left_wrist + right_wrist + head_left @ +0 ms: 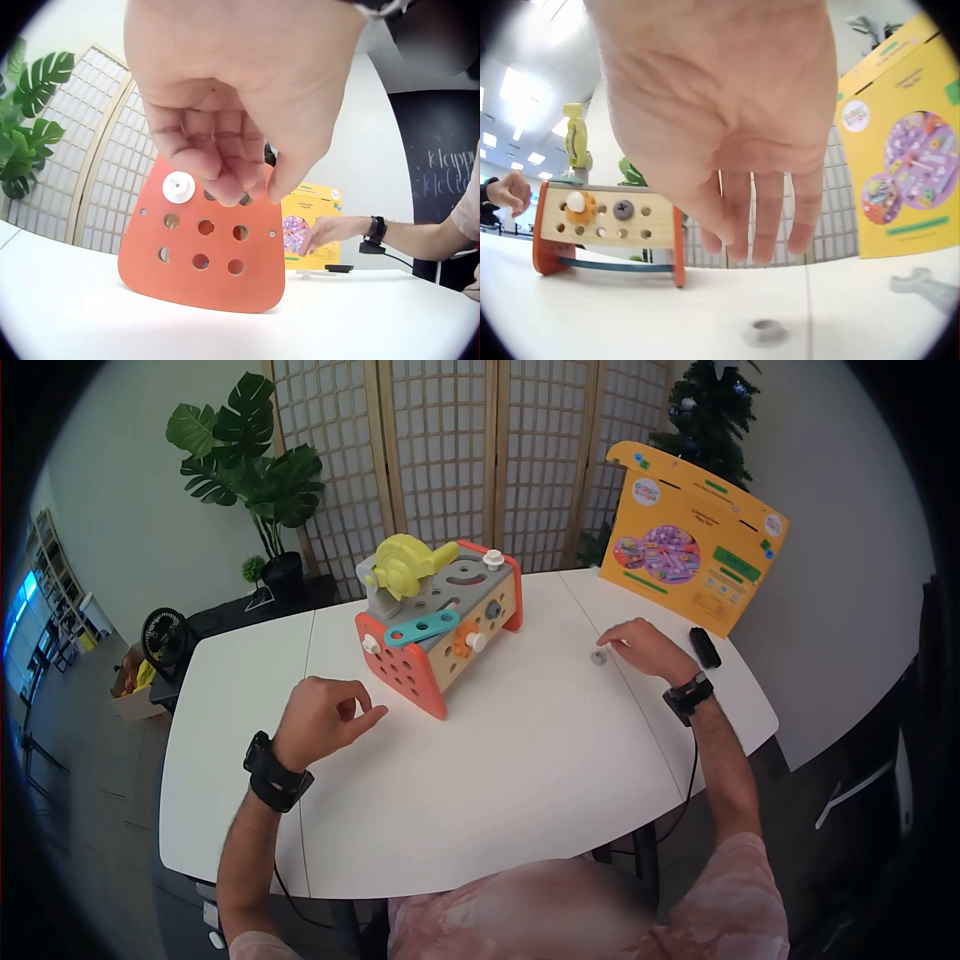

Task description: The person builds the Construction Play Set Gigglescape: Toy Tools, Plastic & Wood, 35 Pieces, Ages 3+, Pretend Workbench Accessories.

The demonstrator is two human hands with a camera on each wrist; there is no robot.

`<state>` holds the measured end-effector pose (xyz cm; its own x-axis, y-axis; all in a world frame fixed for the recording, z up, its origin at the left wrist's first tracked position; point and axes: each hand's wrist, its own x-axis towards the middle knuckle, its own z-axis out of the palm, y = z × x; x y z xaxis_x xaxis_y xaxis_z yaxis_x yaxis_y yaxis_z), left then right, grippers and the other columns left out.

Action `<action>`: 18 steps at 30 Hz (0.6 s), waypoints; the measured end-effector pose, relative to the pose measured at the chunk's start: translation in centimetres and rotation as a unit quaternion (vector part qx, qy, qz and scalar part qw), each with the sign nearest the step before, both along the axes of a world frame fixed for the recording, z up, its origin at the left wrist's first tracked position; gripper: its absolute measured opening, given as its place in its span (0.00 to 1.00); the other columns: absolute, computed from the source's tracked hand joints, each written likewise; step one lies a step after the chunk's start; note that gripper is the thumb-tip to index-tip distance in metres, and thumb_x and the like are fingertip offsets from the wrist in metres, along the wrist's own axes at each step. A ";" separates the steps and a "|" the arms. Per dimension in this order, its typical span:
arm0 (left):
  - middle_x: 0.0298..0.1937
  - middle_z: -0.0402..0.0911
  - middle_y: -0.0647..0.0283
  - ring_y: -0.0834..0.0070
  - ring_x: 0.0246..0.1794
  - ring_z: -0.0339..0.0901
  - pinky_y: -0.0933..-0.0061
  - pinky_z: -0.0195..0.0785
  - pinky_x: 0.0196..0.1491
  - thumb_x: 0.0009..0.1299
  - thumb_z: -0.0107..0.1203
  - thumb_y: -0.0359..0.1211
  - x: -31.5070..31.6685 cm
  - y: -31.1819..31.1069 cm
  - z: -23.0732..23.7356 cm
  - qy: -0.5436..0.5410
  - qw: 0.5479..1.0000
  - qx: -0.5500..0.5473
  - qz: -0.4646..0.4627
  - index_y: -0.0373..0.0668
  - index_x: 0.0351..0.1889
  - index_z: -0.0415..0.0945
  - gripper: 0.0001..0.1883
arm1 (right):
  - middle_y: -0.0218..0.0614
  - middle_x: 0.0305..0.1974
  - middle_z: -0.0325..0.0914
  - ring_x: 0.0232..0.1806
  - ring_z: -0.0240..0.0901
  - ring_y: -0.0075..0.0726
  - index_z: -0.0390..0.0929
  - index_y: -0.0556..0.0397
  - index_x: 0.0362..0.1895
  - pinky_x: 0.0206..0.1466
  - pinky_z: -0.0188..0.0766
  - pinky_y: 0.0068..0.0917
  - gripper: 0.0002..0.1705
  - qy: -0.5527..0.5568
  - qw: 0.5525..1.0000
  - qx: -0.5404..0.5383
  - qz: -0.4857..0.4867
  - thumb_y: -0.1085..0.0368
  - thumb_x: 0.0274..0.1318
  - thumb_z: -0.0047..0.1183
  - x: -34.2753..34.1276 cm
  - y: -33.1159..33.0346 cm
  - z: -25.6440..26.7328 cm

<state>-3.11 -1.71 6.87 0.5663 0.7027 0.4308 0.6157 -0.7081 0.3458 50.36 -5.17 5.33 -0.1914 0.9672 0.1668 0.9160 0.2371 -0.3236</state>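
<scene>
My left hand (325,718) hovers by the near red side panel (202,289) of a toy workbench, fingers loosely curled around nothing. A white bolt (178,187) sits in that panel. My right hand (648,647) hangs relaxed over the table's right part, its fingers fairly straight, close to a small grey nut (598,657) lying on the table. In the right wrist view, a grey toy wrench (922,285) lies right of the nut. The workbench carries a yellow-green circular saw piece (405,565), a teal strip (430,626) and an orange gear (462,640).
A yellow box (690,540) stands upright at the back right of the white table (500,760). In front of it lies a black object (705,647). Cables trail from both wrist cameras over the table's front edge. Behind stand a folding screen (440,450) and a potted plant (285,575).
</scene>
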 end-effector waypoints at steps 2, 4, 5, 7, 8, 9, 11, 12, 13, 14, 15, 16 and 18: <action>0.19 0.82 0.66 0.70 0.19 0.80 0.70 0.73 0.28 0.66 0.76 0.42 -0.7 -0.1 0.3 0.071 0.995 -0.068 0.026 0.46 0.27 0.86 0.13 | 0.44 0.50 0.91 0.53 0.87 0.53 0.90 0.55 0.52 0.63 0.80 0.42 0.19 -0.044 0.999 -0.016 0.004 0.77 0.66 0.48 1.1 -0.9 -1.2; 0.20 0.82 0.66 0.72 0.20 0.81 0.72 0.73 0.29 0.66 0.77 0.42 -1.4 0.2 -0.2 0.095 0.990 -0.098 0.019 0.45 0.28 0.87 0.13 | 0.45 0.53 0.91 0.55 0.86 0.54 0.89 0.55 0.53 0.64 0.80 0.43 0.19 -0.022 0.999 -0.034 0.010 0.77 0.66 0.48 1.6 -1.0 -2.4; 0.20 0.83 0.66 0.75 0.22 0.81 0.73 0.73 0.30 0.65 0.78 0.41 -1.7 0.3 -0.6 0.118 0.985 -0.125 0.008 0.45 0.28 0.88 0.13 | 0.46 0.55 0.90 0.57 0.86 0.54 0.89 0.55 0.55 0.65 0.80 0.43 0.20 -0.001 0.999 -0.050 0.013 0.77 0.65 0.48 1.5 -1.0 -2.9; 0.23 0.85 0.66 0.72 0.25 0.83 0.71 0.75 0.33 0.65 0.78 0.43 -1.8 0.5 -1.1 0.158 0.975 -0.158 -0.004 0.46 0.29 0.88 0.14 | 0.46 0.57 0.89 0.58 0.86 0.54 0.87 0.54 0.57 0.66 0.79 0.44 0.21 -0.007 0.998 -0.031 0.051 0.77 0.65 0.48 0.4 -1.1 -3.3; 0.26 0.86 0.65 0.70 0.29 0.85 0.69 0.76 0.36 0.64 0.77 0.45 -1.9 0.7 -1.1 0.194 0.963 -0.189 -0.017 0.46 0.30 0.88 0.14 | 0.47 0.59 0.88 0.59 0.85 0.55 0.86 0.54 0.60 0.67 0.79 0.45 0.22 -0.016 0.996 -0.011 0.087 0.76 0.65 0.48 -0.6 -1.2 -3.1; 0.26 0.86 0.65 0.70 0.29 0.85 0.69 0.76 0.36 0.64 0.77 0.45 -1.8 0.7 -1.2 0.196 0.962 -0.188 -0.017 0.46 0.30 0.88 0.14 | 0.47 0.59 0.88 0.59 0.85 0.55 0.86 0.54 0.60 0.67 0.79 0.45 0.22 -0.014 0.996 -0.010 0.086 0.76 0.65 0.48 -1.8 -1.0 -3.1; 0.27 0.87 0.66 0.70 0.31 0.86 0.68 0.77 0.38 0.64 0.77 0.45 -1.5 0.6 -1.5 0.210 0.955 -0.205 -0.029 0.47 0.31 0.88 0.14 | 0.46 0.64 0.85 0.61 0.84 0.55 0.83 0.53 0.64 0.67 0.79 0.46 0.25 -0.035 0.993 -0.030 0.105 0.76 0.67 0.46 -4.6 -0.6 -3.0; 0.27 0.87 0.66 0.70 0.31 0.86 0.68 0.77 0.38 0.64 0.77 0.45 -1.4 0.6 -1.8 0.212 0.956 -0.203 -0.030 0.47 0.31 0.88 0.14 | 0.46 0.64 0.85 0.61 0.84 0.55 0.83 0.53 0.64 0.67 0.79 0.46 0.25 -0.034 0.994 -0.028 0.104 0.76 0.67 0.46 -5.9 -0.4 -3.0; 0.27 0.87 0.66 0.70 0.31 0.86 0.68 0.78 0.38 0.64 0.77 0.45 -1.3 0.7 -2.1 0.210 0.956 -0.202 -0.036 0.47 0.31 0.88 0.14 | 0.46 0.63 0.85 0.62 0.83 0.54 0.82 0.52 0.66 0.68 0.79 0.45 0.24 -0.050 0.991 -0.032 0.118 0.74 0.69 0.47 -7.2 -0.2 -3.0; 0.27 0.87 0.66 0.70 0.31 0.86 0.67 0.78 0.38 0.63 0.77 0.45 -1.4 0.8 -2.3 0.208 0.956 -0.201 -0.043 0.47 0.31 0.88 0.14 | 0.46 0.63 0.85 0.63 0.83 0.53 0.81 0.51 0.68 0.69 0.78 0.43 0.24 -0.067 0.988 -0.037 0.133 0.72 0.71 0.48 -8.5 0.0 -3.0; 0.27 0.87 0.66 0.70 0.31 0.86 0.67 0.78 0.38 0.63 0.77 0.45 -1.4 0.8 -2.3 0.208 0.956 -0.200 -0.042 0.47 0.31 0.88 0.14 | 0.46 0.63 0.85 0.63 0.83 0.53 0.81 0.51 0.68 0.69 0.78 0.43 0.24 -0.066 0.988 -0.036 0.133 0.72 0.71 0.48 -9.7 0.2 -3.0; 0.26 0.87 0.66 0.72 0.29 0.86 0.70 0.78 0.38 0.63 0.79 0.43 -1.3 0.9 -2.5 0.208 0.956 -0.199 -0.049 0.46 0.31 0.89 0.13 | 0.45 0.62 0.85 0.62 0.83 0.52 0.81 0.51 0.67 0.67 0.80 0.44 0.24 -0.079 0.986 -0.013 0.149 0.73 0.70 0.47 -10.8 0.3 -3.1; 0.26 0.87 0.65 0.73 0.28 0.86 0.73 0.79 0.38 0.62 0.80 0.41 -1.3 0.9 -2.5 0.208 0.956 -0.197 -0.055 0.45 0.32 0.89 0.13 | 0.44 0.61 0.85 0.61 0.83 0.51 0.82 0.51 0.66 0.65 0.81 0.45 0.25 -0.093 0.982 0.011 0.165 0.74 0.68 0.47 -12.6 0.6 -3.4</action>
